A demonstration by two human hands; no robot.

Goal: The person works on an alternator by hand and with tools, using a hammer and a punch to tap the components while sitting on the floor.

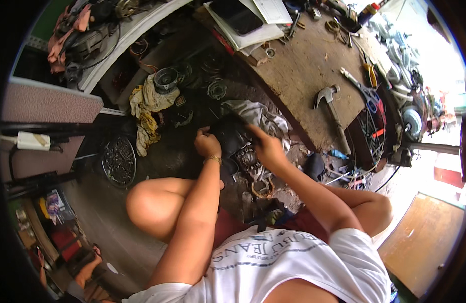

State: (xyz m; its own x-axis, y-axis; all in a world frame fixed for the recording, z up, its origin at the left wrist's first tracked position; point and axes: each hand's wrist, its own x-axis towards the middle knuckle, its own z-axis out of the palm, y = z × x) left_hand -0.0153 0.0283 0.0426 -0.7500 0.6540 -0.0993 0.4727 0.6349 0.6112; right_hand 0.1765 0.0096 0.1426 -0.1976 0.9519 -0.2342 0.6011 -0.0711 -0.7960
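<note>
My left hand (pixel 208 145), with a gold-coloured watch or bracelet on its wrist, is closed on the near left edge of a black, smooth-looking piece (pixel 227 132), perhaps a cover or housing; its exact kind does not show. At the right side of that piece, my right hand (pixel 268 149) is closed too, its fingertips partly hidden and slightly blurred. Just below the black piece lies a round metal motor-like part (pixel 249 159) on the floor. A grey rag (pixel 273 123) is spread behind my right hand, and a ring-shaped brownish part (pixel 263 189) sits nearer my lap.
On the wooden bench (pixel 293 70) to the right lie a hammer (pixel 334 113), scissors (pixel 366 93) and pliers (pixel 370 73). A round tray of screws (pixel 118 160) stands left, below a yellow-stained cloth (pixel 146 121) and a round motor part (pixel 166 80). A phone (pixel 237 16) rests on papers.
</note>
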